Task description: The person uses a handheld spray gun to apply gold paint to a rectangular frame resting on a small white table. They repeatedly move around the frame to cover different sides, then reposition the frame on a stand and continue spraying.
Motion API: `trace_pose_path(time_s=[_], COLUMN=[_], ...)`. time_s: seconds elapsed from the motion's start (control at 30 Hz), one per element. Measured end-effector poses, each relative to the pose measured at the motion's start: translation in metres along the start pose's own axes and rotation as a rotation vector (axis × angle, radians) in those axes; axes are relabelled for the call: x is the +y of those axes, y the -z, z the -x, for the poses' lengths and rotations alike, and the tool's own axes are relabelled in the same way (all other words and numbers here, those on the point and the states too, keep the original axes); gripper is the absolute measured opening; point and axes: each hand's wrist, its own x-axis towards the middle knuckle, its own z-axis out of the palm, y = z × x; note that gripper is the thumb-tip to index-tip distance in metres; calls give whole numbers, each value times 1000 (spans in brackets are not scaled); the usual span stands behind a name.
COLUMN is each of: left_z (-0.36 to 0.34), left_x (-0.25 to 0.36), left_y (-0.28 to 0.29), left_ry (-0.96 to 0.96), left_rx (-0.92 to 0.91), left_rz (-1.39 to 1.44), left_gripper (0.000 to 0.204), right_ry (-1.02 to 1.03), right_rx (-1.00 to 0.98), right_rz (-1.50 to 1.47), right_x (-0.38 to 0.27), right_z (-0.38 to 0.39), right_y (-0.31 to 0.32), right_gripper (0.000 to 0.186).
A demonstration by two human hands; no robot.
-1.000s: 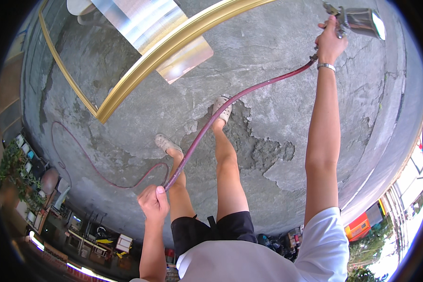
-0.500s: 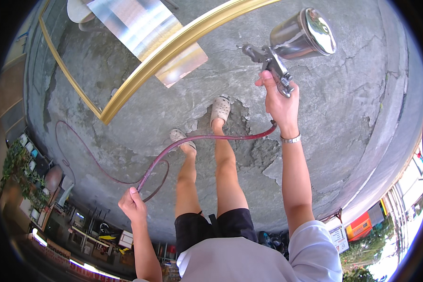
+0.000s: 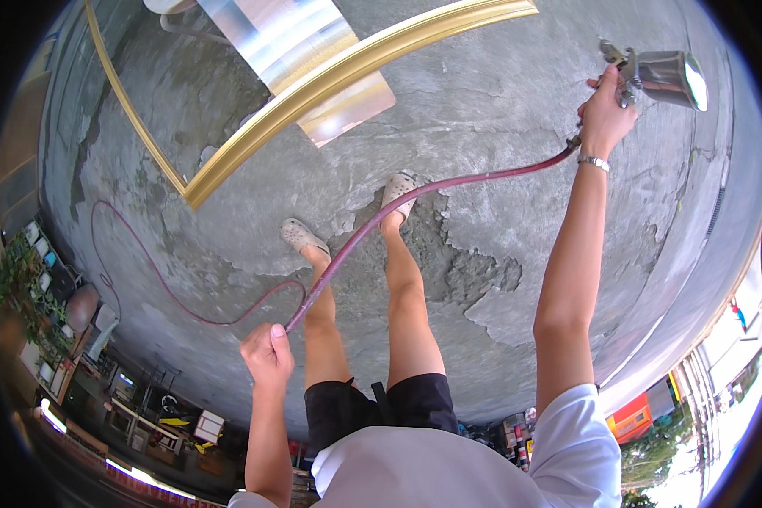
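Spray gun (image 3: 662,78) sits clasped in the right hand (image 3: 607,120), hose (image 3: 483,177) in the left hand (image 3: 268,356).

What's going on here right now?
The right hand grips a metal spray gun, held out to the right, apart from the gold frame. The left hand is closed around a red hose, which runs up to the spray gun. The gold frame is ahead, partly hiding a shiny sheet.
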Motion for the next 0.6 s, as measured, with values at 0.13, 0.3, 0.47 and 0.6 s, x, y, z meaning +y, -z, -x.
trace_pose_path(time_s=[0.13,0.3,0.47,0.6], left_z=[11,32,57,86], left_x=[-32,-88,-149,-198], left_y=[19,56,90,115], left_ry=[48,129,145,168], left_rx=[46,127,169,210], left_rz=[-69,-165,-194,-191], left_gripper=[39,40,41,40], right_ry=[-44,-108,-79,-163], right_rx=[-217,-420,-457,-503], right_rz=[-31,-37,-132,-180], right_x=[-8,-18,-36,-52], right_z=[73,179,275,351], right_y=[-7,-16,-28,-38], right_gripper=[43,43,41,37])
